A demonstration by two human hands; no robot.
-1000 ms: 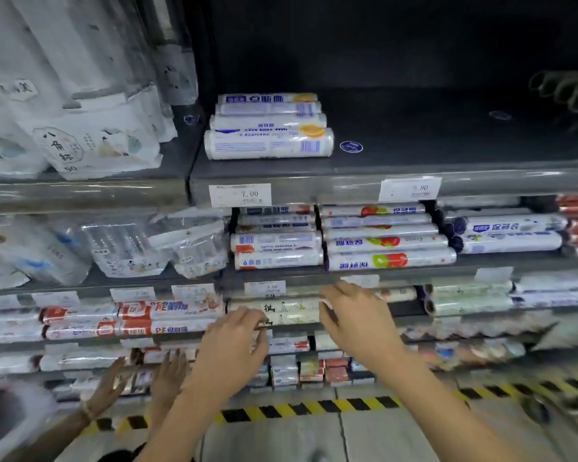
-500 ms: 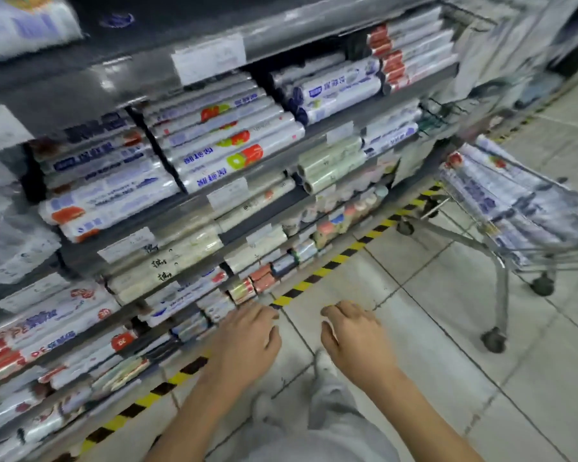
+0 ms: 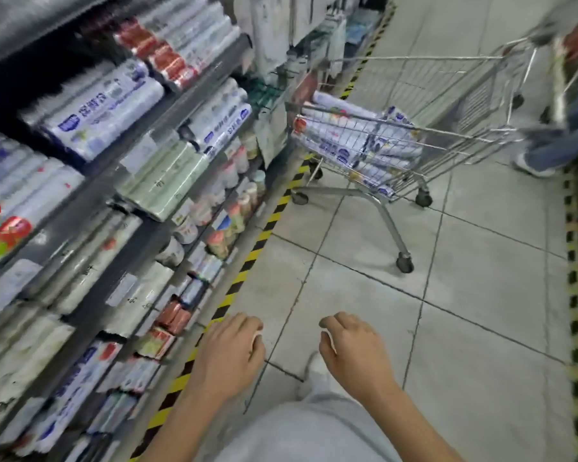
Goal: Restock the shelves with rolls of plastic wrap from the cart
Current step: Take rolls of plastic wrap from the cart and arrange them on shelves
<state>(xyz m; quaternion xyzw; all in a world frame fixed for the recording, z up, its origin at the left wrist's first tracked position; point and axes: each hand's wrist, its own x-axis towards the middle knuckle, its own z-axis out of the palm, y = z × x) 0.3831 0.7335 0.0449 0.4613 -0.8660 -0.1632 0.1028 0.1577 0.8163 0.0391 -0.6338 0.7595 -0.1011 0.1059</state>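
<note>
A wire shopping cart (image 3: 454,95) stands on the tiled aisle at upper right, holding several rolls of plastic wrap (image 3: 357,138) in white and blue packaging. Dark shelves (image 3: 167,105) packed with wrap rolls run along the left side. My left hand (image 3: 234,351) and my right hand (image 3: 354,348) hang low over the floor near the bottom centre, both empty with fingers loosely curled and apart. The cart is well ahead of both hands, to the right.
A yellow-black hazard stripe (image 3: 247,258) marks the floor along the shelf base, and another stripe (image 3: 574,295) runs at the far right. Another person's leg and shoe (image 3: 541,158) are beside the cart at right. My grey trouser leg and white shoe (image 3: 314,371) show below my hands.
My view has swung right from the shelf toward the cart. Both hands came off the shelved rolls and dropped low over the floor, empty.
</note>
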